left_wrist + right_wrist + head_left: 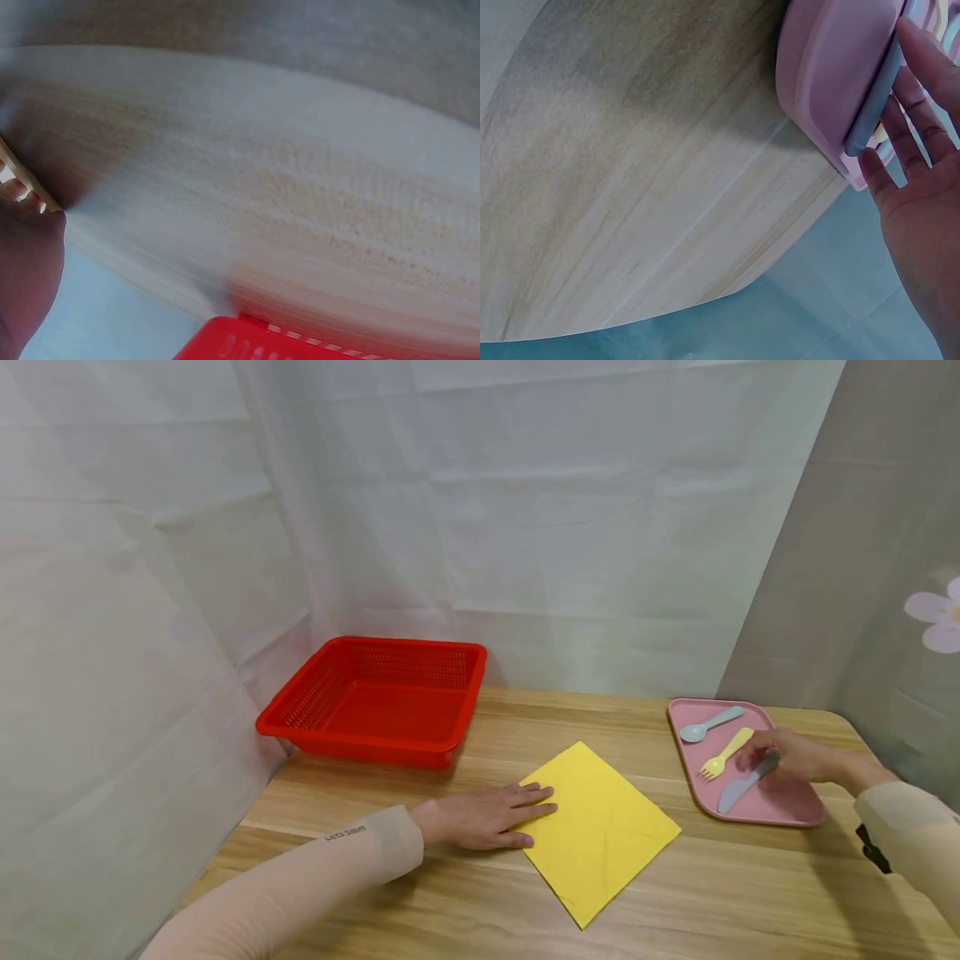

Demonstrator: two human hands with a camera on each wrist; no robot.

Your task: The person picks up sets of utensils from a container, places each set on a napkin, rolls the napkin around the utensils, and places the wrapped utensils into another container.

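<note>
My left hand [483,817] lies with its fingers spread on the left edge of a square, yellow, napkin-like sheet [600,835], which is turned cornerwise on the table. At the right, my right hand [798,756] is over a pink tray [795,806] and pinches the handle of a blue-grey toy knife [738,792]. The right wrist view has the thumb on one side of the knife [877,97] and fingers on the other. Beside it on the tray are a yellow fork [726,755] and a light blue spoon [708,725].
A red plastic basket [375,752] with perforated sides stands at the back left of the wooden table [465,902]. Pale cloth [562,527] hangs behind the table and along its left side. The tray sits near the table's right end.
</note>
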